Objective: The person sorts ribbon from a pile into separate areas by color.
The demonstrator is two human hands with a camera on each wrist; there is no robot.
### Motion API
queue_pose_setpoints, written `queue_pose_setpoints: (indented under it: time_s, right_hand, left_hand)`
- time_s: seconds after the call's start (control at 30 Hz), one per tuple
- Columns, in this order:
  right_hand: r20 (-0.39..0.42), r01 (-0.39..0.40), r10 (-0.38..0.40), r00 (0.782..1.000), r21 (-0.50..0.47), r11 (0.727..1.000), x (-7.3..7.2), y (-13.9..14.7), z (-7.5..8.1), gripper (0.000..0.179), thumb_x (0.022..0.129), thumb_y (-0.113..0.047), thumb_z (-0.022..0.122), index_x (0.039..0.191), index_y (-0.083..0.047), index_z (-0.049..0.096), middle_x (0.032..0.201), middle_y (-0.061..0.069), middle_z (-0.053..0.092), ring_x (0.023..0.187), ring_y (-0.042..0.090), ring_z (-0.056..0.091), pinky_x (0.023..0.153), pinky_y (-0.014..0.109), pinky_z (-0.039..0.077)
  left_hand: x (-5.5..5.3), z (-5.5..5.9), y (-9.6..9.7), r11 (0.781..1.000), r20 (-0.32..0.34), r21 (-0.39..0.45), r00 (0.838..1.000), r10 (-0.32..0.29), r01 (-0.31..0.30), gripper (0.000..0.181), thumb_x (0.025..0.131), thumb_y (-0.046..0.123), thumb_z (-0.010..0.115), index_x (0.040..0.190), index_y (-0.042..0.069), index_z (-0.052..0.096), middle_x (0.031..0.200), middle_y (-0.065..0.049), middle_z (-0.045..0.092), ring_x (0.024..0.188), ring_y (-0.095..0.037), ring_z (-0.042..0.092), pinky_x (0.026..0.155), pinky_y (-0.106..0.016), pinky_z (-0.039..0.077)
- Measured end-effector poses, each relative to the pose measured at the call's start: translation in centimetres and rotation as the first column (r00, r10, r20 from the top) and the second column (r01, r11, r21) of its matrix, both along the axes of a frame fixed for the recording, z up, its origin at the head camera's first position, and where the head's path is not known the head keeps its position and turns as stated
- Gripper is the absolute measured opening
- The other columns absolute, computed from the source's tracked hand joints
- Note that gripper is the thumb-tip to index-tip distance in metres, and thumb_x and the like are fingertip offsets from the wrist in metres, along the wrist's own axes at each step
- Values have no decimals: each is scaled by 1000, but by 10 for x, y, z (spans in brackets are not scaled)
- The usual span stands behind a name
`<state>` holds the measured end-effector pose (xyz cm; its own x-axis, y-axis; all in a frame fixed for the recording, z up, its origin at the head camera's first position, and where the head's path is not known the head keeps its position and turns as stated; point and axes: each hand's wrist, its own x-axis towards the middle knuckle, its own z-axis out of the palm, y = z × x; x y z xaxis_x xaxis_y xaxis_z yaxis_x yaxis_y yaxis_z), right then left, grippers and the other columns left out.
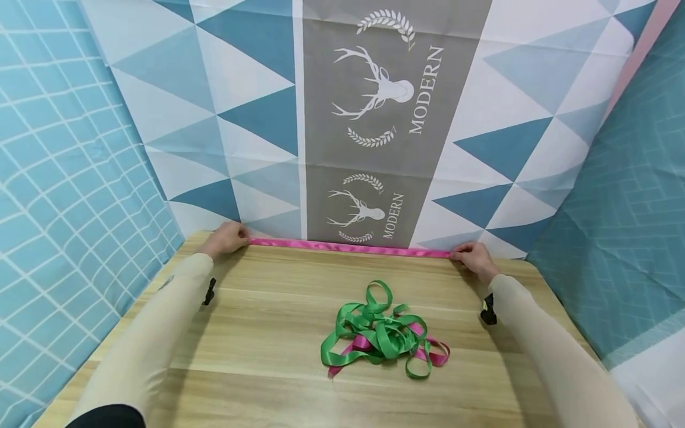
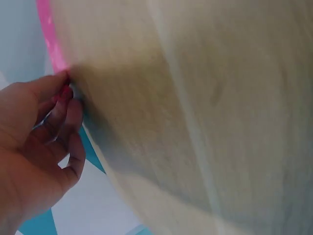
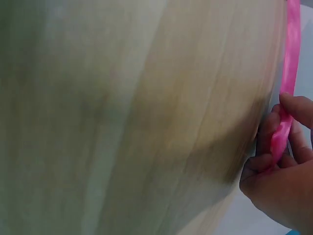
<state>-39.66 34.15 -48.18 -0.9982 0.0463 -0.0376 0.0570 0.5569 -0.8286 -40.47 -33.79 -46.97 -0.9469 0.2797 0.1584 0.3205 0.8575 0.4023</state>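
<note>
A pink satin ribbon (image 1: 348,247) is stretched nearly straight along the far edge of the wooden table (image 1: 257,333). At its left end my left hand (image 1: 226,239) pinches it between thumb and fingertips. My right hand (image 1: 475,259) pinches the other end; in the right wrist view the ribbon (image 3: 292,54) runs down past the thumb and its tail lies against the curled fingers. In the left wrist view the left hand (image 2: 44,142) has the ribbon (image 2: 51,36) at the fingertips, right by the table edge.
Nearer on the table lies a loose tangle of green ribbon (image 1: 387,339) with pink ribbon (image 1: 440,353) mixed in, right of the middle. A patterned cloth (image 1: 257,119) hangs behind the far edge. Blue coverings stand at the left (image 1: 64,178) and right (image 1: 626,214).
</note>
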Motion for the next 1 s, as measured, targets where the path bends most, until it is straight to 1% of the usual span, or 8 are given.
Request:
queue_pose_setpoints:
  time_s: [0.13, 0.27, 0.47, 0.57, 0.63, 0.73, 0.83, 1.0]
  right_hand:
    - [-39, 39, -36, 999, 95, 995, 7, 8, 0, 24, 97, -13, 72, 108, 7, 68, 92, 12, 66, 76, 20, 59, 62, 30, 51]
    - [-64, 60, -49, 997, 182, 981, 17, 14, 4, 26, 96, -18, 73, 106, 6, 68, 96, 15, 65, 82, 26, 59, 65, 32, 51]
    - [-74, 54, -35, 997, 274, 960, 42, 16, 33, 35, 99, -27, 65, 110, 6, 63, 104, 21, 63, 89, 33, 56, 72, 41, 47]
    - [-76, 5, 19, 997, 311, 950, 59, 14, 53, 39, 102, -31, 62, 115, 6, 62, 108, 23, 63, 92, 36, 60, 74, 45, 50]
    - [-73, -58, 87, 994, 336, 940, 70, 13, 68, 41, 103, -33, 62, 118, 5, 62, 110, 22, 63, 92, 37, 61, 75, 46, 52]
    - [-57, -181, 216, 975, 363, 914, 83, 3, 89, 41, 103, -35, 63, 120, 3, 64, 109, 19, 65, 86, 33, 65, 72, 44, 55]
    - [-56, -313, 355, 933, 357, 880, 101, -22, 100, 34, 102, -28, 65, 117, 2, 66, 106, 19, 67, 81, 27, 66, 69, 40, 56]
    - [-87, -451, 518, 851, 383, 806, 154, -78, 94, 25, 98, -22, 71, 112, -2, 69, 96, 6, 68, 82, 21, 64, 68, 34, 55]
  left_hand:
    - [2, 2, 1, 994, 47, -47, 994, 97, -95, 23, 97, 11, 63, 74, 5, 61, 69, -7, 53, 66, -25, 49, 59, -40, 40]
    - [5, 1, -1, 985, 79, -49, 982, 170, -166, 27, 100, 18, 61, 75, 6, 58, 71, -8, 52, 66, -25, 49, 57, -40, 39]
    - [20, 3, -15, 974, 63, -27, 972, 227, -225, 32, 105, 28, 54, 102, -4, 59, 97, -23, 61, 84, -37, 59, 71, -52, 48]
    - [32, 7, -23, 967, 42, 14, 966, 254, -255, 47, 106, 38, 49, 117, -7, 57, 112, -29, 60, 97, -44, 60, 79, -60, 47]
    - [41, 16, -23, 964, 16, 56, 966, 259, -259, 55, 107, 45, 46, 121, -7, 56, 115, -29, 60, 100, -44, 60, 81, -61, 47]
    - [56, 34, -12, 963, -39, 115, 968, 249, -244, 58, 106, 48, 45, 123, -5, 59, 115, -27, 62, 100, -42, 61, 81, -59, 47]
    - [77, 49, 9, 976, -78, 139, 980, 182, -170, 51, 106, 43, 49, 124, -4, 62, 116, -26, 65, 103, -42, 61, 84, -58, 48]
    - [119, 52, 65, 991, -80, 133, 997, -1, 11, 40, 106, 38, 56, 121, 4, 69, 108, -14, 69, 99, -32, 64, 82, -51, 52]
